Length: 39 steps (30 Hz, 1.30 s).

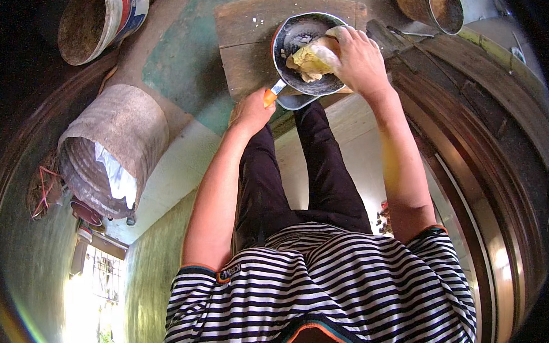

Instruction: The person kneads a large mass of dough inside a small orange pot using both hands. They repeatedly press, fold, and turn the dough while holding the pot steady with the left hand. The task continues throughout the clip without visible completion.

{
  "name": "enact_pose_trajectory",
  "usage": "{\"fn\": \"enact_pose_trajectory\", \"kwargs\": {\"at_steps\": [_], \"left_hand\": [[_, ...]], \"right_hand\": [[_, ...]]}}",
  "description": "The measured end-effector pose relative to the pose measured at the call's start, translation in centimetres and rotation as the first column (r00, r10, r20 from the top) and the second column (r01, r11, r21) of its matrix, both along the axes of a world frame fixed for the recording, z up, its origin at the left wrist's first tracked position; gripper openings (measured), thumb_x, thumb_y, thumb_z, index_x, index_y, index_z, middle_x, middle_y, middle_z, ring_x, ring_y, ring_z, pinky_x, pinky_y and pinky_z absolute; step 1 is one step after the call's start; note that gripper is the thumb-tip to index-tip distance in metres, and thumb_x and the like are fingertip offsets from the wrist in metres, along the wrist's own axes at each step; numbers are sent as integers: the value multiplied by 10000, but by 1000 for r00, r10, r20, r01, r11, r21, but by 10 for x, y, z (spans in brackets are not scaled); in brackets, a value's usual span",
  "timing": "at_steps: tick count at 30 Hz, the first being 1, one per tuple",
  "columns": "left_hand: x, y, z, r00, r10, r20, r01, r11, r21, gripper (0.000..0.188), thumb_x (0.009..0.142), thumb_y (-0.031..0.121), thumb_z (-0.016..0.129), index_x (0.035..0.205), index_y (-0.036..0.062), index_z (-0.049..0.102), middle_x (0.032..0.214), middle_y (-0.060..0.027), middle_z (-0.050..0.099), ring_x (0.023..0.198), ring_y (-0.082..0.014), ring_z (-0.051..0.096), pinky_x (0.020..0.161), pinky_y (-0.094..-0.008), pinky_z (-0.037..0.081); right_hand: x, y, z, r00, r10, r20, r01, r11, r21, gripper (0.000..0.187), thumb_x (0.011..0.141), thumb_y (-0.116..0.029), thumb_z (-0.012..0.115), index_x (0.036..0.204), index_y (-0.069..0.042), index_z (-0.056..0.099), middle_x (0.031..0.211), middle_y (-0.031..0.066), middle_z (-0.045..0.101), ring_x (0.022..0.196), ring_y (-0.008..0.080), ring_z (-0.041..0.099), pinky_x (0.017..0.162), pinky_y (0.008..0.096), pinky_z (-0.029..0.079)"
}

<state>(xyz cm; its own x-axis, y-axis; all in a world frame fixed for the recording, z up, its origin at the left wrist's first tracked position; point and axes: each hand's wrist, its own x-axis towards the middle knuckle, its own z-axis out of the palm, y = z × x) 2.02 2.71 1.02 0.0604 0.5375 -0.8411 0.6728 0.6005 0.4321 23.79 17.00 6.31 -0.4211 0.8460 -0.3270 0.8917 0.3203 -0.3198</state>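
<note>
A dark round pan [322, 86] rests on a wooden board [245, 66], its inside dusted with whitish powder. My left hand [251, 113] is closed around the orange handle, which joins the pan's near-left rim by a short metal neck. Inside the pan lies a crumbly yellow, dough-like lump [310, 64]. My right hand [360, 60] reaches in from the right, its fingers curled over the lump's upper right side and whitened with powder. The fingertips are partly hidden by the lump.
White crumbs dot the board. A grey metal rim [297, 102] shows below the pan. At upper left a dirty bucket [117, 11] lies tilted; a ribbed grey drum [121, 112] holds white plastic. Another round container [445, 13] stands at upper right, near long wooden planks [505, 83].
</note>
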Motion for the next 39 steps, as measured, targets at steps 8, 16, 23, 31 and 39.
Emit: {"fn": "enact_pose_trajectory", "kwargs": {"at_steps": [8,16,23,31,39], "left_hand": [[-1,2,3,1000,4,7,-4,1000,-19,299,861,299,611,1089,107,592,1017,-190,670,979,-399,635,803,-478,492],[1,-4,-3,999,-16,-41,17,1000,15,265,864,274,642,1048,87,607,915,-175,675,894,-380,650,764,-444,495],[-1,-10,-15,1000,9,10,-10,999,52,267,858,267,648,1047,81,615,922,-183,677,889,-382,657,755,-457,498],[0,3,2,1000,22,9,-21,1000,-7,202,874,232,622,1007,81,625,904,-187,674,891,-383,658,743,-453,505],[-1,-5,-12,999,23,42,-26,998,57,191,861,222,635,941,51,609,865,-207,666,821,-423,642,698,-493,500]], "right_hand": [[-12,3,12,975,193,108,-197,980,22,577,765,-514,698,1086,-47,589,1021,131,606,1019,308,611,856,435,492],[-12,-15,-16,978,195,-79,-190,979,70,454,816,-556,639,1018,-150,660,978,86,664,931,298,645,795,420,523],[-10,-36,-29,976,197,-88,-192,980,60,354,706,-319,757,1030,-194,687,1023,-1,673,976,247,627,857,367,513],[-10,-45,-56,974,222,51,-226,970,92,450,791,-338,678,1213,-208,595,1163,27,599,1080,305,553,801,464,476],[-53,-42,-72,895,243,374,-288,955,68,297,899,-314,505,1112,-151,632,1170,125,608,1056,359,562,707,527,475]]}}
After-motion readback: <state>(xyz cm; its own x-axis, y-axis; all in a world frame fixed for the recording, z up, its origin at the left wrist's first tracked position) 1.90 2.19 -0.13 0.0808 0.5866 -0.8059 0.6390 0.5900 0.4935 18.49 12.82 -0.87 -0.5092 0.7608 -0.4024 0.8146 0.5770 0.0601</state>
